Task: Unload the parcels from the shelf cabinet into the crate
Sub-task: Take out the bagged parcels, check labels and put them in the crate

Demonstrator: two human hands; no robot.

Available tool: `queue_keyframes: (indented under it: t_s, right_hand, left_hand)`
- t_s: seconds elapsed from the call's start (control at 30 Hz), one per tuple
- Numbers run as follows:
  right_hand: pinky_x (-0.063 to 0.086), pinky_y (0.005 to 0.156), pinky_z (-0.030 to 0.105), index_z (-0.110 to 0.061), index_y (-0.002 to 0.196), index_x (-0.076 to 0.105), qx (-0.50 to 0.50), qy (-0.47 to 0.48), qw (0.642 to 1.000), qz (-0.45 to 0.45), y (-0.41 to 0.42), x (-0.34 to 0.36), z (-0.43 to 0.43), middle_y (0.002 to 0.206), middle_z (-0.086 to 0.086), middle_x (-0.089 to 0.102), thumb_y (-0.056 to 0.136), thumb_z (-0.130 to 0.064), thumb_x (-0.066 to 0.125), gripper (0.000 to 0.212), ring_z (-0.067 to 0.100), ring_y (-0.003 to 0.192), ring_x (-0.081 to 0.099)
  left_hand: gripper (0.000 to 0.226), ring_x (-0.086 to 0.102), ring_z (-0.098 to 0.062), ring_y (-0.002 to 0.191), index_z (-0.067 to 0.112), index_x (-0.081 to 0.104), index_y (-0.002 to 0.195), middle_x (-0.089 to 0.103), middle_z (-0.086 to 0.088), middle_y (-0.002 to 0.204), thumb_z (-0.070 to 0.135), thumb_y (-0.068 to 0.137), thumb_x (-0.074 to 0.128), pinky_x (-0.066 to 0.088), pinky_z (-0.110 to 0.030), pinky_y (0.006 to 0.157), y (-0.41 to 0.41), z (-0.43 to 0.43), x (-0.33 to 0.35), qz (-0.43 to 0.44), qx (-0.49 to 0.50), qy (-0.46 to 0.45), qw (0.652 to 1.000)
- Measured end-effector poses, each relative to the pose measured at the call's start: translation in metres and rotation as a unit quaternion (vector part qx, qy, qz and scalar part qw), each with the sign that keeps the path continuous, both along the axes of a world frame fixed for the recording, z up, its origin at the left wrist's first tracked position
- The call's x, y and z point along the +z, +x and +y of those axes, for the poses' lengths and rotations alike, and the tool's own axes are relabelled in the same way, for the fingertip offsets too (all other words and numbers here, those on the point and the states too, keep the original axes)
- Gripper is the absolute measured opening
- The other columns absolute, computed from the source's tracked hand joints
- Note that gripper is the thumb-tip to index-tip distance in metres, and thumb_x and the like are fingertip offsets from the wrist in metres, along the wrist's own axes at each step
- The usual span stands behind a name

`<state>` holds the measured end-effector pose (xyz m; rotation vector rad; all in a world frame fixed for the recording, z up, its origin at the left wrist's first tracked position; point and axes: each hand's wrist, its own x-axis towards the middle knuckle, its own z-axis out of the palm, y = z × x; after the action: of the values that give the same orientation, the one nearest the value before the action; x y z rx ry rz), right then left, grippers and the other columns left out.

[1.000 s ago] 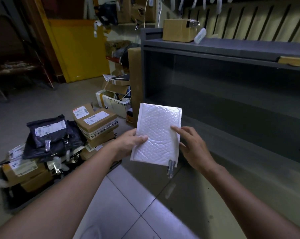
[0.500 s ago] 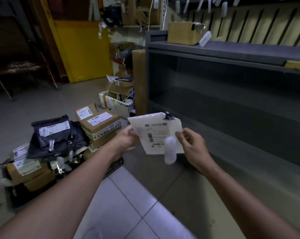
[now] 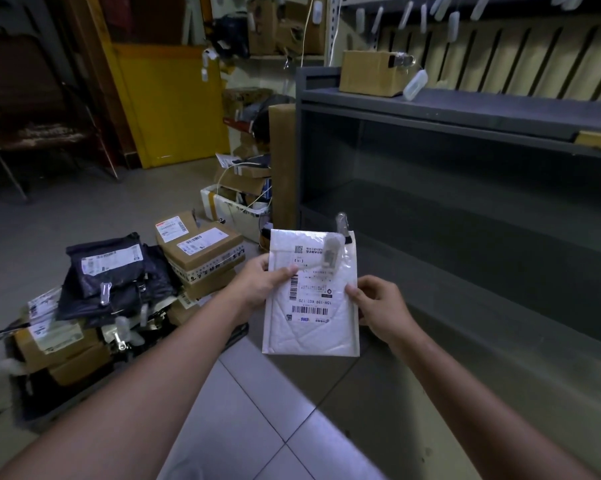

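Observation:
I hold a white bubble mailer [image 3: 311, 327] in front of me, label side up, with a clear plastic tag clipped at its top edge. My left hand [image 3: 262, 280] grips its left edge, thumb on the label. My right hand [image 3: 378, 308] pinches its right edge. The grey shelf cabinet [image 3: 465, 109] stands to the right; its lower bay looks bare, and a cardboard box [image 3: 370, 72] sits on its top. The crate [image 3: 32, 393] lies on the floor at the left, piled with brown boxes [image 3: 202, 251] and black poly bags [image 3: 112, 271].
A tall cardboard piece [image 3: 281, 168] leans against the cabinet's left side. A white open box [image 3: 233, 206] with wires and cartons sits behind the crate. A yellow door [image 3: 167, 105] and a dark chair [image 3: 39, 112] stand farther back. Pale floor tiles [image 3: 243, 420] lie below my arms.
I flipped the mailer over between my hands: its plain back faced me, then it tilted flat, and now the label side faces me with the tag at the top.

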<state>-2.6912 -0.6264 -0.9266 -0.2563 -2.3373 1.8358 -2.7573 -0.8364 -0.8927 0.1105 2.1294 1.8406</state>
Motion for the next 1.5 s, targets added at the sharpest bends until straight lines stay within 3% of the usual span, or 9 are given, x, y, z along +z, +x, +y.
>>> queue_keyframes:
  t_s: [0.1,0.27,0.43,0.57,0.67,0.83,1.13,1.33,1.5]
  right_hand:
    - [0.061,0.077,0.038,-0.011,0.093,0.068,0.006,-0.03,0.999,-0.016,0.0,0.0,-0.007,0.093,0.004,0.076,0.099,-0.022,0.06,0.014,0.018,0.085,0.073]
    - [0.059,0.071,0.031,-0.011,0.095,0.067,0.009,-0.029,0.999,-0.039,-0.006,0.003,-0.025,0.093,0.005,0.075,0.1,-0.021,0.059,0.014,0.016,0.081,0.073]
    - [0.055,0.066,0.026,-0.01,0.099,0.067,0.03,-0.005,0.998,-0.058,-0.023,0.005,-0.052,0.094,0.003,0.074,0.1,-0.021,0.059,0.013,0.012,0.08,0.071]
    - [0.057,0.072,0.029,-0.01,0.102,0.067,0.047,0.029,0.997,-0.047,-0.049,0.011,-0.077,0.098,0.003,0.073,0.099,-0.018,0.06,0.011,0.014,0.089,0.07]
    - [0.058,0.086,0.042,-0.014,0.099,0.066,0.06,0.06,0.996,-0.031,-0.072,0.015,-0.099,0.098,0.003,0.071,0.096,-0.016,0.063,0.004,0.018,0.093,0.069]
    - [0.058,0.086,0.044,-0.021,0.096,0.061,0.094,0.086,0.992,-0.026,-0.112,0.019,-0.153,0.101,0.002,0.069,0.094,-0.017,0.066,0.007,0.019,0.094,0.068]
    - [0.05,0.059,0.028,-0.011,0.103,0.063,0.169,0.105,0.98,-0.014,-0.2,0.045,-0.277,0.09,0.003,0.066,0.095,-0.015,0.064,0.01,0.016,0.079,0.065]
    - [0.058,0.084,0.046,-0.014,0.087,0.06,0.206,0.117,0.971,-0.012,-0.268,0.046,-0.347,0.085,0.005,0.064,0.096,-0.011,0.061,0.009,0.025,0.087,0.066]
    - [0.059,0.085,0.048,-0.02,0.077,0.061,0.205,0.134,0.97,-0.01,-0.322,0.014,-0.394,0.085,0.006,0.065,0.091,-0.014,0.067,0.016,0.03,0.092,0.068]
  left_hand:
    - [0.027,0.074,-0.026,0.089,0.011,0.063,0.117,0.075,-0.009,0.103,0.022,0.093,0.067,0.061,-0.043,0.081,-0.001,-0.006,0.0,-0.021,0.02,-0.004,1.0]
    - [0.025,0.073,-0.019,0.079,0.014,0.06,0.119,0.074,-0.009,0.101,0.015,0.095,0.064,0.059,-0.03,0.057,-0.003,-0.028,-0.001,-0.046,0.047,-0.016,0.998]
    - [0.027,0.072,-0.023,0.091,0.017,0.059,0.122,0.073,-0.007,0.102,0.009,0.096,0.062,0.06,-0.043,0.08,-0.011,-0.061,0.001,-0.057,0.065,-0.021,0.996]
    - [0.024,0.069,-0.015,0.08,0.016,0.058,0.117,0.07,-0.002,0.1,0.004,0.097,0.058,0.057,-0.028,0.056,-0.018,-0.09,0.013,-0.042,0.072,-0.034,0.996]
    - [0.036,0.068,-0.016,0.083,0.015,0.055,0.129,0.066,-0.006,0.114,0.001,0.096,0.059,0.055,-0.025,0.052,-0.026,-0.118,0.017,-0.03,0.079,-0.06,0.995]
    - [0.042,0.072,-0.025,0.093,0.016,0.053,0.134,0.069,-0.009,0.114,-0.001,0.095,0.058,0.061,-0.038,0.069,-0.039,-0.174,0.022,-0.031,0.115,-0.074,0.99]
    - [0.027,0.072,-0.025,0.096,0.011,0.059,0.12,0.071,-0.01,0.11,0.001,0.095,0.061,0.062,-0.037,0.073,-0.083,-0.286,0.038,0.002,0.223,-0.083,0.971]
    - [0.037,0.07,-0.02,0.097,0.014,0.055,0.128,0.066,-0.005,0.119,0.003,0.094,0.063,0.063,-0.034,0.072,-0.137,-0.349,0.027,0.013,0.282,-0.074,0.957]
    - [0.046,0.07,-0.017,0.094,0.016,0.051,0.136,0.068,-0.006,0.117,0.003,0.093,0.065,0.062,-0.029,0.064,-0.178,-0.388,-0.002,-0.007,0.31,-0.073,0.948]
